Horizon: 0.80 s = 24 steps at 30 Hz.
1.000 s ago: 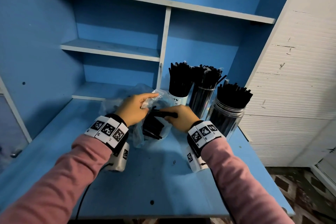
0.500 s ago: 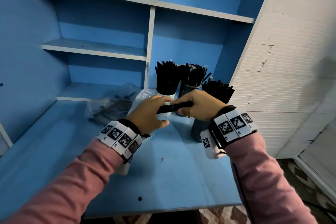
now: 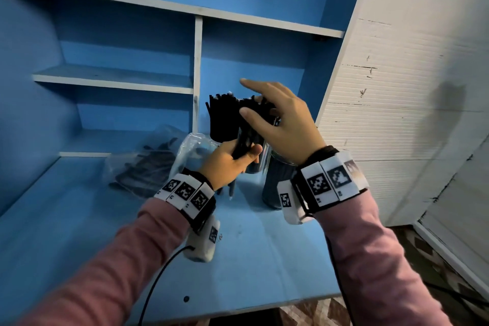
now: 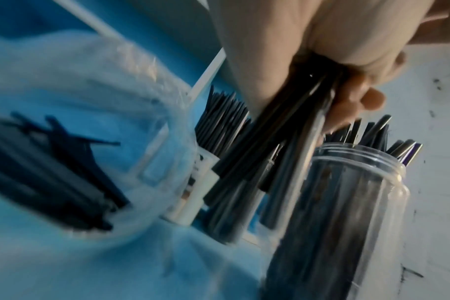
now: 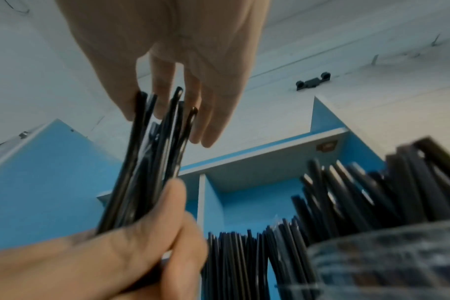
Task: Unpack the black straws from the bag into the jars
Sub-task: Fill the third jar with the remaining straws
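Above the far jars [image 3: 275,182], left hand [image 3: 227,164] clenches an upright straw bundle [image 3: 247,137]; right hand [image 3: 280,119], grip released, should level the tips before lowering them in.

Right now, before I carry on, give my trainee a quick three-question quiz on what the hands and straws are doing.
1. True or false: the left hand grips a bundle of black straws held upright.
2. Which fits the right hand? A) fist round a jar B) fingers straight at the tops of the held straws C) flat on the desk
3. Fill in: the clear bag with the remaining straws lies on the desk to the ____ of the jars.

Key: 1 true; 2 B; 3 left
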Available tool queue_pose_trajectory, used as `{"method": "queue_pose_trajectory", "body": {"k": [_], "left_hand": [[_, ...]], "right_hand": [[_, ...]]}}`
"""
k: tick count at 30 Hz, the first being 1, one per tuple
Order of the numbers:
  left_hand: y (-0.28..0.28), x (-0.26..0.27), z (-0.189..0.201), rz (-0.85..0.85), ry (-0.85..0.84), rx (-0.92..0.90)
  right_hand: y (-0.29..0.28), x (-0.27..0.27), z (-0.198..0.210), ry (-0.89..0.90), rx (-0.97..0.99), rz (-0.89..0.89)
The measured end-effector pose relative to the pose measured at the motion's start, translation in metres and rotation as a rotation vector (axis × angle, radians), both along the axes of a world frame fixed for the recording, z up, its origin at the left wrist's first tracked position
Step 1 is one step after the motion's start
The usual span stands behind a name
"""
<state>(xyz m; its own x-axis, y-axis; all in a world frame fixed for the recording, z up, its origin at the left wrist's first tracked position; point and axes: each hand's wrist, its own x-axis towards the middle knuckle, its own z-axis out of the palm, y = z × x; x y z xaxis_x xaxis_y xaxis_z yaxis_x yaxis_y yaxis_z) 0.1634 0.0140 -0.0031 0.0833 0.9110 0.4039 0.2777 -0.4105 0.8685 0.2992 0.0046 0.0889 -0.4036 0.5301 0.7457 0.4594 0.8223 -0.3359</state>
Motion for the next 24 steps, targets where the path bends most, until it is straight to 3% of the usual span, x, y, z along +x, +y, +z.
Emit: {"method": "queue_pose_trajectory", "body": {"k": [5,11,15,19,24], "left_hand": [[-0.001,0.003,-0.013,-0.179,-0.049,-0.09],[-0.001,-0.005,-0.033,-0.157,0.217,-0.202],[-0.001,-0.008,-0.034,-0.23,0.193,-0.233],[0.001,-0.008,-0.039,-0.249,0.201,-0.244],[0.002,-0.001,-0.034,-0.207,0.078,-0.293]], "right_hand": [[0.01,-0.013,-0.027,0.005,0.068,0.0],[0.011,-0.016,-0.072,-0.166,-0.154,0.019],[0.013,-0.019,-0.072,-0.044,-0.096,0.021],[0.013,-0.019,-0.068,-0.049,-0.131,0.029],[0.016,-0.016,-0.061,0.043,-0.072,0.006]]}}
